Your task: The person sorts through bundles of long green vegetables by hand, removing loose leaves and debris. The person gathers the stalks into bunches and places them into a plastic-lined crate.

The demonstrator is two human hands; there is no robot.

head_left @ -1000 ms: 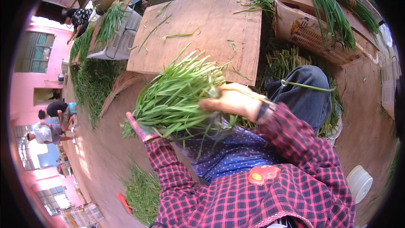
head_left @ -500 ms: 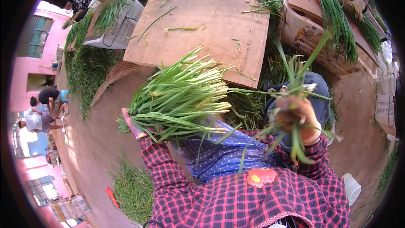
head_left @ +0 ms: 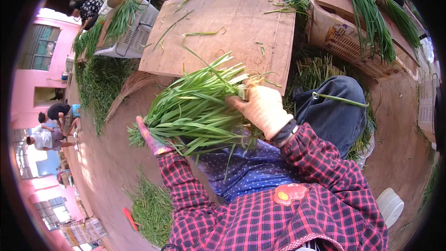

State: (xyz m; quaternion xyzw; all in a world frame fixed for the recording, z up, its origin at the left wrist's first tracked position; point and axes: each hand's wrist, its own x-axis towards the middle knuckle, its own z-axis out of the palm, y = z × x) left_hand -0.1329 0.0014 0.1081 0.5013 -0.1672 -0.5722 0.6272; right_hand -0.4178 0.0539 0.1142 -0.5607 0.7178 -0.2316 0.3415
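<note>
A bundle of green stalks (head_left: pixel 200 107) was held above a blue dotted cloth (head_left: pixel 255 169), near the edge of a wooden surface (head_left: pixel 223 23), the gloved left hand (head_left: pixel 154 138) gripped its leafy end, the gloved right hand (head_left: pixel 265 109) pinched its pale stem ends

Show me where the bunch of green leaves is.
The bunch of green leaves is left of centre in the head view, in the left hand, with the right hand at its pale ends, partly in front of the wooden board.
</note>
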